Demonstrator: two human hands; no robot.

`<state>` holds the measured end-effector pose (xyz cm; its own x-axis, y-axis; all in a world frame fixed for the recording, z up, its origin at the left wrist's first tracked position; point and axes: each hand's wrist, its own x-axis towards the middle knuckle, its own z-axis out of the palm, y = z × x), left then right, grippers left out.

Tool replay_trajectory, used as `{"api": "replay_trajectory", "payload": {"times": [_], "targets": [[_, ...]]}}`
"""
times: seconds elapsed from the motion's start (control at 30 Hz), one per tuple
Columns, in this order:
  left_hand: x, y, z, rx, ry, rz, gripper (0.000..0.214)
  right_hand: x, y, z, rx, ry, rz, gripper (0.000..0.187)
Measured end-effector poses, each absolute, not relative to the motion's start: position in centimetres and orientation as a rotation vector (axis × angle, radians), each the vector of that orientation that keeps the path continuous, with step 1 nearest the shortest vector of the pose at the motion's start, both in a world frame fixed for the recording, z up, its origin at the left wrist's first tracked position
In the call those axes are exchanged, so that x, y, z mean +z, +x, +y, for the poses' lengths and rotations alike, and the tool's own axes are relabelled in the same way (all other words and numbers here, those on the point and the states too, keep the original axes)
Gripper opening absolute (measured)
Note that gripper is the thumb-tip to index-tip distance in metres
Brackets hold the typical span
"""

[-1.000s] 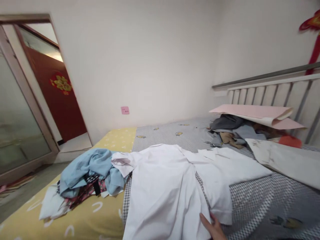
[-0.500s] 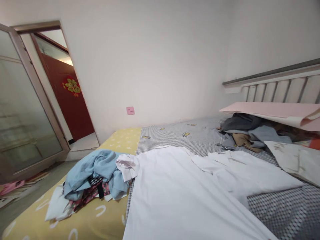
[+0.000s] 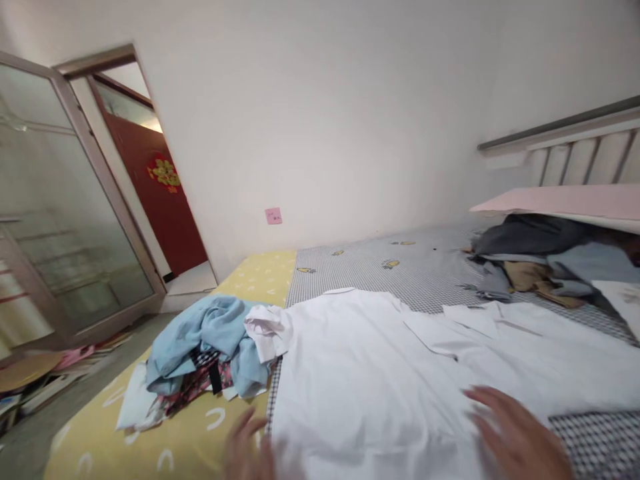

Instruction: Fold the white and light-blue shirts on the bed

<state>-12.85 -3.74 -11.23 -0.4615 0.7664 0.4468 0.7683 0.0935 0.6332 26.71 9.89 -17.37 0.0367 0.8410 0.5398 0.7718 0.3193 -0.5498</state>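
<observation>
A white shirt (image 3: 370,373) lies spread out on the bed, collar toward the wall, with wrinkles across its lower part. My left hand (image 3: 250,450) is at the bottom edge of the view, by the shirt's left side; its fingers are blurred but look apart. Over the shirt's right side is my right hand (image 3: 517,437), fingers stretched out and holding nothing. Whether either hand touches the cloth I cannot tell. The shirt's left sleeve end (image 3: 270,331) is bunched against a pile of clothes. A second white garment (image 3: 530,353) lies folded to the right.
Left of the shirt, a light blue garment (image 3: 220,327) tops a heap on the yellow bedding (image 3: 200,453). Dark and grey clothes (image 3: 535,237) are piled at right beneath a pink sheet (image 3: 560,200). A glass door (image 3: 80,193) stands ajar at the left.
Both my hands have come into view from below. Wrinkles now show on the shirt's lower part. The view has turned slightly left, shifting the scene to the right.
</observation>
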Motion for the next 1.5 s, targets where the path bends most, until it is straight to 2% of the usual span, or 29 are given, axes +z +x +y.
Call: {"api": "replay_trajectory", "payload": {"times": [0.07,0.13,0.2,0.27,0.37,0.47,0.63,0.83,0.93,1.03,1.1,1.2,1.33,1.5], "targets": [[-9.8,-10.5,0.7,-1.217,-1.781,-2.025,0.04,-14.9,21.1,12.5,0.202,-1.328,-1.901,0.043],[-9.2,-8.8,5.3,-0.933,-1.955,-1.728,0.045,-13.0,16.1,14.0,0.384,-1.27,-2.058,0.044],[-10.4,-8.7,8.9,-0.633,-2.054,-1.711,0.05,-11.9,12.5,14.7,0.604,-1.183,-2.213,0.04],[-13.4,-10.2,11.1,-0.42,-2.014,-1.926,0.048,-11.6,10.7,15.7,0.717,-1.176,-2.298,0.039],[-18.8,-13.1,12.2,-0.376,-1.911,-2.058,0.049,-12.1,10.9,19.1,0.55,-1.264,-2.29,0.04],[-21.9,-14.7,12.1,-0.427,-1.849,-2.015,0.05,-13.4,13.2,24.8,0.297,-1.43,-2.302,0.038],[-22.2,-14.6,12.0,-0.423,-1.855,-1.963,0.053,-16.5,17.2,34.2,0.173,-1.597,-2.233,0.049],[-21.6,-13.8,11.4,-0.4,-1.813,-1.952,0.056,-18.7,18.4,38.5,0.123,-1.581,-2.244,0.042],[-20.9,-13.1,10.8,-0.426,-1.828,-1.917,0.057,-18.0,18.9,38.5,0.182,-1.592,-2.292,0.042],[-20.0,-12.4,10.5,-0.5,-1.817,-2.013,0.054,-17.1,18.5,37.0,0.25,-1.7,-2.335,0.057],[-19.3,-12.0,10.4,-0.558,-1.836,-2.095,0.051,-17.2,17.4,34.0,0.203,-1.681,-2.417,0.06],[-18.8,-11.6,10.1,-0.648,-1.882,-2.206,0.049,-19.2,15.3,27.2,0.027,-1.377,-2.528,0.056],[-18.4,-11.2,10.0,-0.703,-1.911,-2.312,0.052,-22.8,13.4,19.4,-0.047,-1.083,-2.517,0.052],[-14.3,-13.8,11.3,-0.594,-1.798,-2.363,0.043,-23.5,12.9,17.2,-0.177,-0.992,-2.418,0.056]]}}
